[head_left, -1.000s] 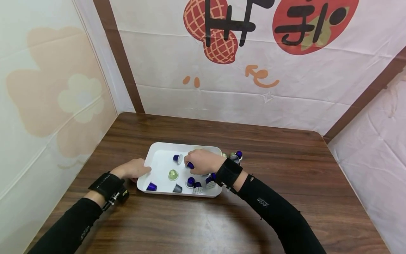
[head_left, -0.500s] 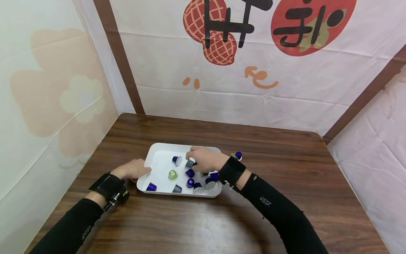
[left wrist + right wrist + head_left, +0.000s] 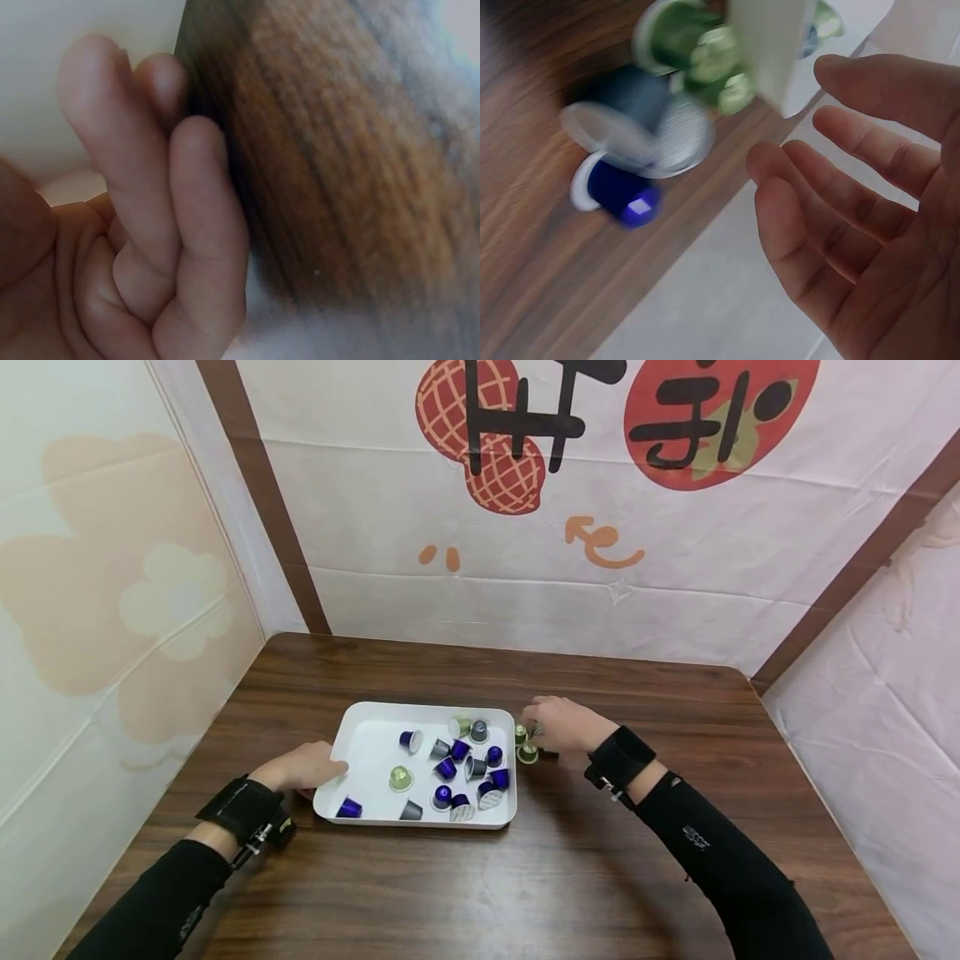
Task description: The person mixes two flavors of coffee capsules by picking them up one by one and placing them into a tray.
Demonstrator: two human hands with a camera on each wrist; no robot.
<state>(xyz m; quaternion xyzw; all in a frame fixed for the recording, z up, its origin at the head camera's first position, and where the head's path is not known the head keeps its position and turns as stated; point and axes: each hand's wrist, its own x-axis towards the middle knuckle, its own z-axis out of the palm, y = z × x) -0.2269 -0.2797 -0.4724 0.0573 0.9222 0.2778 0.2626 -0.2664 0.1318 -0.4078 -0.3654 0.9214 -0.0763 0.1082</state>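
Note:
A white tray [image 3: 367, 760] holds several coffee capsules, mostly blue and grey, with a light green capsule [image 3: 401, 778] near its middle. My left hand [image 3: 303, 767] grips the tray's left edge, thumb at the rim; in the left wrist view its fingers [image 3: 199, 217] are bent near the wood. My right hand [image 3: 566, 724] is just right of the tray, above capsules on the table. Seen from the right wrist, its fingers are loosely bent and hold nothing. Beside it lie green capsules [image 3: 679, 37], dark capsules [image 3: 630, 101] and a blue capsule [image 3: 626, 193], slightly blurred.
The brown wooden table [image 3: 465, 893] extends around the tray. A printed white cloth [image 3: 360, 602] hangs behind its far edge, and more cloth hangs at the left and right.
My right hand has let go of capsules in the tray and moved right, out over the capsules on the table. More capsules show in the tray. My left hand stays at the tray's edge.

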